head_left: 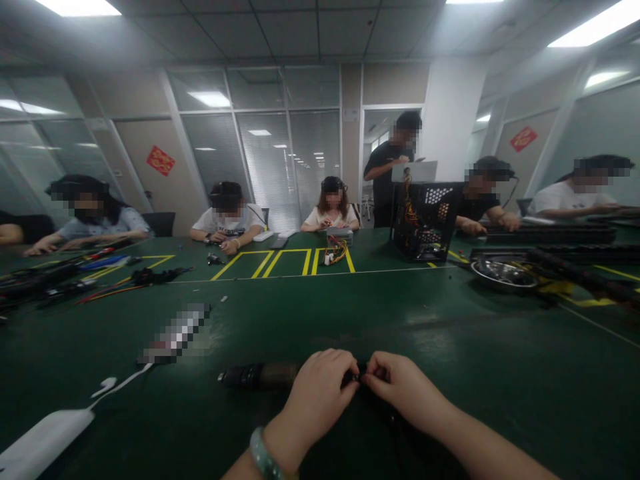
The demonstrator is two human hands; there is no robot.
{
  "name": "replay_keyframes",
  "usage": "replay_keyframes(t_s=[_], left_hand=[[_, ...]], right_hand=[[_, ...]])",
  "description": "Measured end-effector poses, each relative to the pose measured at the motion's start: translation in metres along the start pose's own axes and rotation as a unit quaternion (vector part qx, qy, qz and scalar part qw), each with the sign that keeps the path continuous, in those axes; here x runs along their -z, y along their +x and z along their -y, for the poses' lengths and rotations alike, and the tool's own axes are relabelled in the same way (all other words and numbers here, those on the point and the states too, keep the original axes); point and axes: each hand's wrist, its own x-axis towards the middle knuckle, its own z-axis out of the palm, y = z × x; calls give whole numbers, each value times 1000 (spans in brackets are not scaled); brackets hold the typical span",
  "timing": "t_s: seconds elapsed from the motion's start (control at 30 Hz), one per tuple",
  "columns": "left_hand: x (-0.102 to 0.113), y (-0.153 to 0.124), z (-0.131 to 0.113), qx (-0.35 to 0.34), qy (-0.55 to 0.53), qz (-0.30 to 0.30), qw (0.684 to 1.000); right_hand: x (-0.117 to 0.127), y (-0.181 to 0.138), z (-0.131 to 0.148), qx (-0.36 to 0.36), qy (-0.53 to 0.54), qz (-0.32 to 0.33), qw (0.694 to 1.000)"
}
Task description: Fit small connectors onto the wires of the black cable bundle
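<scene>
My left hand [320,390], with a pale green bead bracelet [264,455] on its wrist, and my right hand [400,385] meet low in the middle of the view. Their fingertips pinch a black wire harness [357,375] on the green table mat [450,373]. A thick section of the harness [260,375], black with a brownish wrap, lies on the mat to the left of my left hand. Part of the harness is hidden under my fingers. A pixelated object [175,333] lies further left, beyond a white earbud cable [113,381].
Several seated people work around the long mat, which has yellow tape outlines [285,263]. Cable bundles [45,283] lie at the left. A black mesh computer case [425,220] and a steel bowl [503,275] stand ahead and right. A white flat item [45,440] lies near my left.
</scene>
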Motion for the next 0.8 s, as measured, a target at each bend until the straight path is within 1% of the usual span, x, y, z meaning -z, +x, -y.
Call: replay_keyframes(t_s=[0.27,0.6,0.8], left_hand=[[-1,-1,1,-9,-8,-6,1000],[-2,0,0,-2,1,-4,1000],[0,0,-3,19,8,-6,1000]], right_hand=[[2,0,1,-2,0,1,1000],[-3,3,-7,5,2,-4,1000],[-2,2,-5,2,5,0,1000]])
